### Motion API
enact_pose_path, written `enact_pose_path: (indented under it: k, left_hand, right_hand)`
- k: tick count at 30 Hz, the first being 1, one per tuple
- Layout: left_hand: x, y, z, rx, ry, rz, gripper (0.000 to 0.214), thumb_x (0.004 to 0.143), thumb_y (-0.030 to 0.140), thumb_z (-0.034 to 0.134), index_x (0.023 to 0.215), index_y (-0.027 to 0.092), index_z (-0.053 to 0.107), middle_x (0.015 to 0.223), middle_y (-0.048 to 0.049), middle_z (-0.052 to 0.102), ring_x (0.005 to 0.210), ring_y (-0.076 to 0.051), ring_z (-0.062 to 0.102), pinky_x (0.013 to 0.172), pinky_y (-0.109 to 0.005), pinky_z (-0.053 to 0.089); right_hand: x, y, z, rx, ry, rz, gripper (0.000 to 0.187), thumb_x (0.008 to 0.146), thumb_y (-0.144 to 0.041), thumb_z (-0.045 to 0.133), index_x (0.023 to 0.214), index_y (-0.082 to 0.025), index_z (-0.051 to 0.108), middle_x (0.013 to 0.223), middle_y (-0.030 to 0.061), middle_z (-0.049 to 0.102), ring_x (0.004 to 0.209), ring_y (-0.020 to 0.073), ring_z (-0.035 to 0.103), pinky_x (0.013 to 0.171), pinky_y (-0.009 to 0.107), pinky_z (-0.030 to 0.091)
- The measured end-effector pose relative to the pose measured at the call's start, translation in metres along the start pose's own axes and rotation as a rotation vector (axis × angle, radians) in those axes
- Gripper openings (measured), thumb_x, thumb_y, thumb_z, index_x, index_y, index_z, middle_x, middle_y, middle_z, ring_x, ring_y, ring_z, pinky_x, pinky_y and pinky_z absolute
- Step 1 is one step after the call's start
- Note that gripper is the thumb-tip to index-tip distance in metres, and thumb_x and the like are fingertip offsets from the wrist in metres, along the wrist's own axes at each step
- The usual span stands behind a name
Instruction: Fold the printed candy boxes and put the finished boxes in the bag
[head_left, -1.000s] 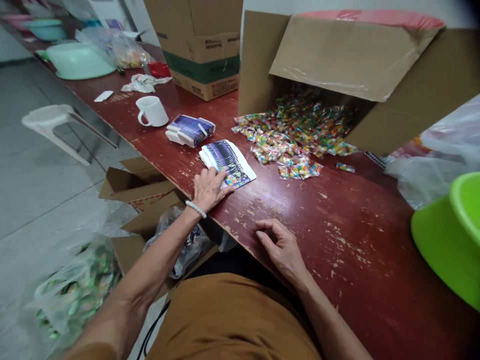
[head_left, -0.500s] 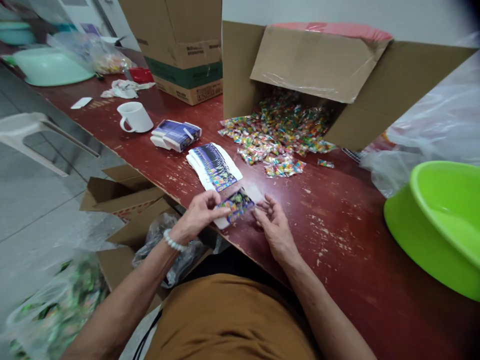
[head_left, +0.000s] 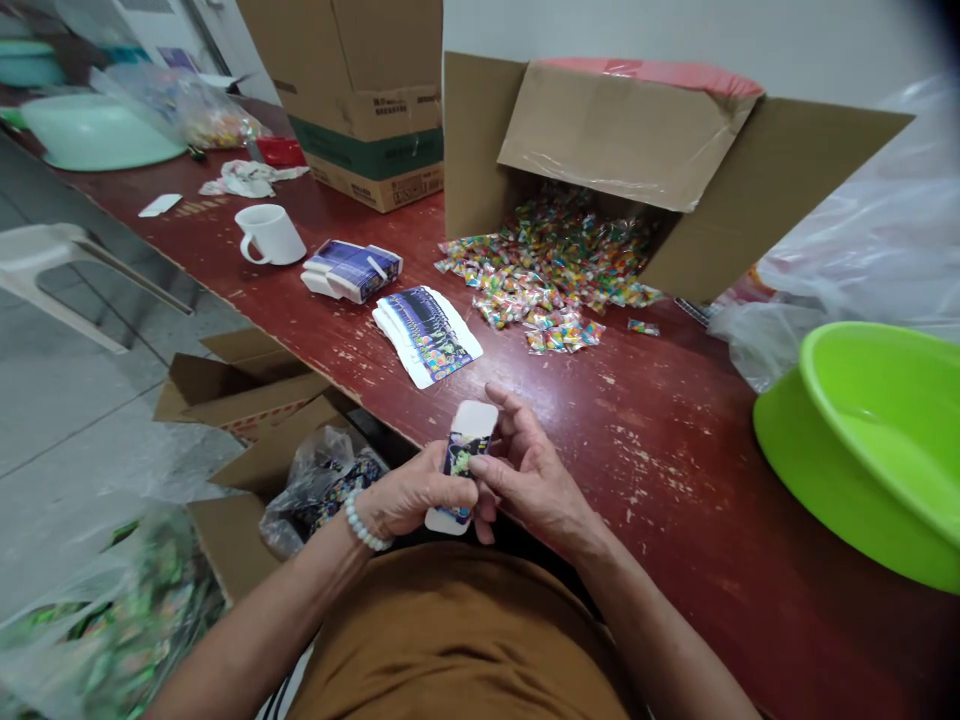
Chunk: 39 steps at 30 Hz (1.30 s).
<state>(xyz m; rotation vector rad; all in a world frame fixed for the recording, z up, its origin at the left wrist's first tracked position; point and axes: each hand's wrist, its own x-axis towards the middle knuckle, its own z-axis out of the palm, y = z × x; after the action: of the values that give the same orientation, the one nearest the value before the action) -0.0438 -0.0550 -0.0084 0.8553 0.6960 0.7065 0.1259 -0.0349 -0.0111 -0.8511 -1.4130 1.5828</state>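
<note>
Both my hands hold one small printed card box (head_left: 463,455) at the near edge of the red table (head_left: 675,480). My left hand (head_left: 412,495), with a white bead bracelet, grips its lower part. My right hand (head_left: 525,475) pinches its side with the fingers bent round it. Just beyond lies a fanned stack of flat printed boxes (head_left: 427,333). Farther back, several folded boxes (head_left: 351,269) lie in a pile. A heap of small colourful candy packets (head_left: 555,275) spills out of a big cardboard box (head_left: 637,140) lying on its side.
A white mug (head_left: 270,235) stands left of the folded boxes. A green basin (head_left: 870,440) sits at the right with clear plastic bags (head_left: 862,260) behind it. Another carton (head_left: 360,100) stands at the back. Open cartons (head_left: 240,385) and filled bags (head_left: 322,485) sit on the floor at left.
My left hand took one flat box off the stack and drew it back to the table's edge. My right hand joined it, and the box now stands upright between both hands.
</note>
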Motion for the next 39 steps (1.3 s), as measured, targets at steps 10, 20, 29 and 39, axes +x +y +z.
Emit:
enact_pose_path:
  k: [10, 20, 29, 39]
  left_hand:
    - [0.007, 0.001, 0.003, 0.214, 0.296, 0.079, 0.026, 0.074, 0.033, 0.081, 0.086, 0.013, 0.069, 0.079, -0.0043, 0.071, 0.069, -0.014, 0.065, 0.064, -0.023, 0.052]
    - [0.004, -0.020, 0.012, 0.483, 0.625, 0.421, 0.059, 0.084, 0.026, 0.070, 0.138, 0.026, 0.046, 0.113, -0.0038, 0.069, 0.090, -0.014, 0.067, 0.080, -0.026, 0.055]
    - [0.009, -0.013, -0.002, 0.380, 0.482, 0.311, 0.025, 0.087, 0.036, 0.069, 0.105, 0.018, 0.068, 0.099, -0.0047, 0.070, 0.088, -0.016, 0.063, 0.078, -0.025, 0.052]
    - [0.012, -0.010, 0.001, 0.080, 0.442, 0.228, 0.045, 0.084, 0.035, 0.075, 0.121, 0.027, 0.052, 0.082, 0.0036, 0.067, 0.071, -0.011, 0.063, 0.064, -0.019, 0.049]
  right_hand:
    - [0.003, 0.016, -0.001, 0.033, 0.187, 0.082, 0.020, 0.081, -0.037, 0.073, 0.083, -0.019, 0.067, 0.072, -0.0002, 0.069, 0.054, 0.0116, 0.060, 0.053, 0.025, 0.050]
    - [0.004, 0.018, -0.005, 0.127, 0.314, 0.025, 0.044, 0.077, -0.031, 0.076, 0.117, -0.026, 0.057, 0.084, -0.0023, 0.071, 0.072, 0.0146, 0.066, 0.066, 0.026, 0.054]
    - [0.012, 0.015, -0.026, 0.064, 0.205, 0.073, 0.020, 0.075, -0.035, 0.080, 0.072, -0.018, 0.070, 0.081, 0.0013, 0.070, 0.074, 0.0144, 0.062, 0.074, 0.028, 0.049]
    - [0.015, 0.022, -0.031, -0.089, 0.140, -0.004, 0.016, 0.078, -0.034, 0.078, 0.076, -0.020, 0.072, 0.078, 0.0024, 0.070, 0.070, 0.0154, 0.063, 0.068, 0.028, 0.049]
